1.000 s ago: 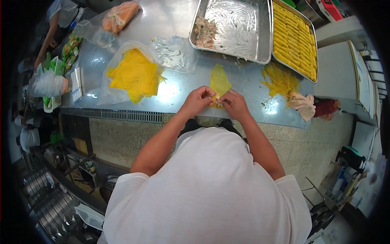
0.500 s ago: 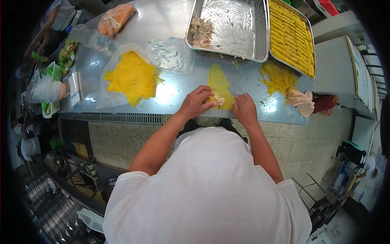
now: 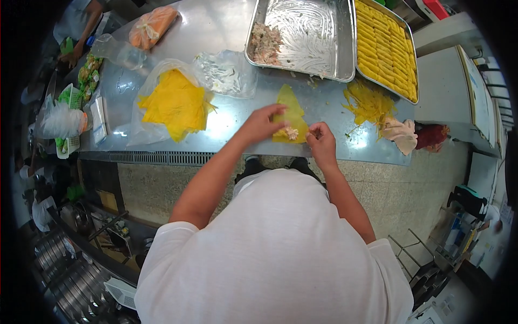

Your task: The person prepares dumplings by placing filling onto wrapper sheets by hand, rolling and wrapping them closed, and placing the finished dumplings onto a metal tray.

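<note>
A thin yellow wrapper sheet (image 3: 291, 109) lies on the steel table in front of me, its narrow tip pointing away. Near its close edge sits a small heap of pale minced filling (image 3: 291, 133). My left hand (image 3: 263, 124) reaches over the sheet's left side, fingers and thumb apart, with the filling just right of the thumb. At the right corner of the sheet, my right hand (image 3: 322, 143) has thumb and fingers pinched together on the edge. Farther left, a stack of yellow wrapper sheets (image 3: 175, 102) rests on a clear plastic bag.
A deep metal tray (image 3: 307, 40) holds leftover filling in its left corner. Beside it stands a tray of yellow rolls (image 3: 384, 48). Yellow scraps (image 3: 368, 101) and a pale cloth (image 3: 398, 134) lie at right. A plastic bottle (image 3: 120, 51) and an orange bag (image 3: 152, 27) are at left.
My left hand has moved up and its fingers have spread away from the filling. My right hand has shifted slightly left, onto the sheet's corner.
</note>
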Demonstrator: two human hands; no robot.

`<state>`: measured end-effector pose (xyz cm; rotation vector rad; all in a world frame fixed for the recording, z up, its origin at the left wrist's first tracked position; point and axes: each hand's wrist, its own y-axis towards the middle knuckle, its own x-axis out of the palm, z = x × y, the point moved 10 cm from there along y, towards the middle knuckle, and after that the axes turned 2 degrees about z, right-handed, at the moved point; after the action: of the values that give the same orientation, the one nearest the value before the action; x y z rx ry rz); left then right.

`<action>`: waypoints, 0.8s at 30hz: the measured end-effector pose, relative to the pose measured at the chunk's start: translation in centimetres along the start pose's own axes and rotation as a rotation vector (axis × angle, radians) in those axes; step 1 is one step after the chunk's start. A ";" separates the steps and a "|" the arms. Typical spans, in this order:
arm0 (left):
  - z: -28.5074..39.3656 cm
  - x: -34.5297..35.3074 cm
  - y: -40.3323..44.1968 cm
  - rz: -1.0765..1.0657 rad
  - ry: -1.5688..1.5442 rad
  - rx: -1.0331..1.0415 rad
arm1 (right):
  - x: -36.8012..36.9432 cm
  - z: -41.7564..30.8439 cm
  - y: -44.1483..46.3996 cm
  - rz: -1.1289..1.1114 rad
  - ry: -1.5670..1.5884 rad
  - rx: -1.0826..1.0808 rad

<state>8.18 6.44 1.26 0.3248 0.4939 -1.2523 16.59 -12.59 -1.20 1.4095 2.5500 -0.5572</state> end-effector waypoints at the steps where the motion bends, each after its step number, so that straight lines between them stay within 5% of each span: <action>1: -1.8 0.0 0.8 -0.026 -0.283 -0.160 | 0.2 -0.1 0.0 0.020 0.151 -0.021; 3: -3.4 0.3 1.8 -0.079 -0.586 -0.340 | 1.8 -0.6 0.0 0.011 0.142 -0.089; 5: -3.2 1.1 2.0 -0.159 -0.565 -0.360 | 2.8 -1.1 -0.2 0.011 0.132 -0.151; 7: -2.9 2.3 1.8 -0.238 -0.543 -0.381 | 4.6 -5.8 -1.5 -0.072 -0.214 -0.502; 10: -1.9 2.6 1.8 -0.242 -0.299 -0.285 | 6.2 -8.6 -2.8 -0.163 -0.270 -0.724; 14: -1.8 2.0 1.8 -0.170 -0.188 -0.257 | 3.7 -8.0 -2.3 -0.210 0.036 -0.505; 16: -2.1 1.8 1.6 -0.154 -0.172 -0.257 | 1.5 -7.6 -1.8 -0.043 -0.159 -0.578; 24: -3.0 2.3 2.0 -0.223 -0.273 -0.221 | 5.3 -7.4 -2.4 -0.153 -0.389 -0.888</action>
<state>10.06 6.58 -2.60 -0.0914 0.4361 -1.4177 11.92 -6.64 4.39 0.7066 2.1343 0.2635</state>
